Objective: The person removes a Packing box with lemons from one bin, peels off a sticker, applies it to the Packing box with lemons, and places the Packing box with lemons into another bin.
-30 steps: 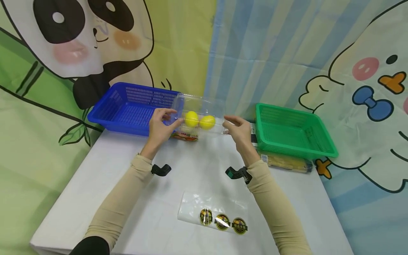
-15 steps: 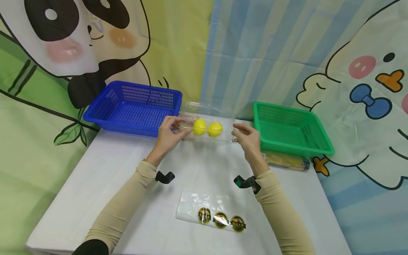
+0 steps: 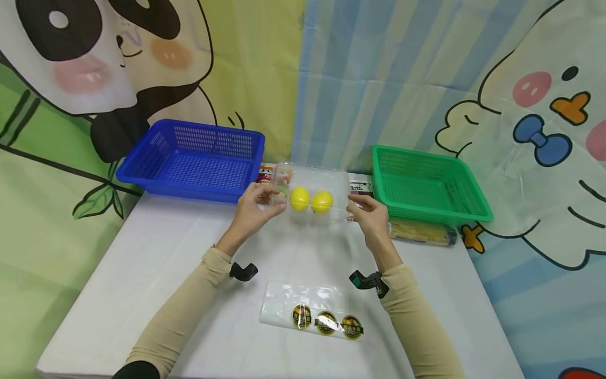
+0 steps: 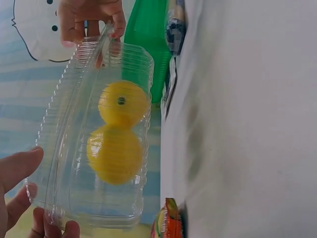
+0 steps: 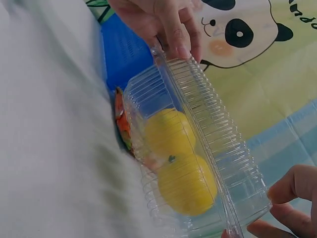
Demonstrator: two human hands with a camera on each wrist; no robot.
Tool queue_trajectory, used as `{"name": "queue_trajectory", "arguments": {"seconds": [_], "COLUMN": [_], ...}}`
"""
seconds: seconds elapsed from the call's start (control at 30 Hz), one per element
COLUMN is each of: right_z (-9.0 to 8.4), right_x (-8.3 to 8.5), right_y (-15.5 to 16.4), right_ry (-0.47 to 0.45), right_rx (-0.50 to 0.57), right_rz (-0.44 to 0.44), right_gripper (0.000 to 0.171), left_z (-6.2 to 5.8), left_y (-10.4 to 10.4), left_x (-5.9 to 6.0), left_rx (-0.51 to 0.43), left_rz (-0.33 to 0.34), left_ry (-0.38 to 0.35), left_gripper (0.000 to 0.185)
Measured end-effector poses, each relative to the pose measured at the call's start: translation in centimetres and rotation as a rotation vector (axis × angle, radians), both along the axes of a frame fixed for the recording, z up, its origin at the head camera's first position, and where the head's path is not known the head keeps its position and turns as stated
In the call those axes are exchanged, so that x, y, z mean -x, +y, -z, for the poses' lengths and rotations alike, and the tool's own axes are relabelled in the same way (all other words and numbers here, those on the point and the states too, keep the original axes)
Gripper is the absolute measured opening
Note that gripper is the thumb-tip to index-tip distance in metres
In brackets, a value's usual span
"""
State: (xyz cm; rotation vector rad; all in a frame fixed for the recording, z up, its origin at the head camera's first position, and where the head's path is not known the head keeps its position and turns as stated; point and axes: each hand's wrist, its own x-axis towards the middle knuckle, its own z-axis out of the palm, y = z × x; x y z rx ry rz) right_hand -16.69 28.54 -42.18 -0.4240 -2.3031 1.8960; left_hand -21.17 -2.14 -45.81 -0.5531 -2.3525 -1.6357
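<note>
A clear plastic clamshell box [image 3: 314, 178] with a ridged rim is held by both hands over the back of the table. Inside it lie two yellow lemons [image 3: 299, 199], side by side. My left hand [image 3: 255, 210] grips the box's left end, thumb on the near side and fingers behind. At the opposite end, my right hand [image 3: 371, 218] pinches the rim between thumb and fingers. In the left wrist view the closed lid of the box [image 4: 64, 114] shows, and the lemons [image 4: 119, 134] rest against its other side.
A blue basket [image 3: 194, 168] stands at the back left, a green basket [image 3: 426, 189] at the back right. A pack of yellow sticks [image 3: 421, 232] lies beneath the green one. Coloured packets [image 3: 266, 175] lie behind the box. In front is a clear plastic sheet [image 3: 289, 300] with round black-and-gold stickers.
Both hands have carried the box with the lemons to the right, away from the blue basket, and somewhat nearer to me. The grip of each hand stays the same.
</note>
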Motion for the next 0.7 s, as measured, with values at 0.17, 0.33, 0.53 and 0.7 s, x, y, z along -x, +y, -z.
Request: {"name": "queue_trajectory", "arguments": {"seconds": [0.17,0.33,0.53,0.7], "right_z": [0.7,1.0,1.5,2.1], "right_x": [-0.4,-0.5,-0.8,-0.8], "right_y": [0.2,0.6,0.9,0.7], "right_ry": [-0.012,-0.025,-0.022,-0.031], "right_rx": [0.006,-0.008,-0.002,0.003], "right_rz": [0.007,0.016,0.025,0.022], "right_gripper": [0.036,0.035,0.035,0.036], "left_z": [0.5,0.9,1.4,1.8], "left_y": [0.1,0.4,0.6,0.3], "left_x": [-0.3,-0.5,-0.5,-0.6], "left_rx": [0.008,0.005,0.038,0.038], "left_rz": [0.015,0.021,0.026,0.046], "left_ry": [-0.006,-0.022,-0.050,-0.071], "left_gripper": [0.040,0.038,0.040,0.040]}}
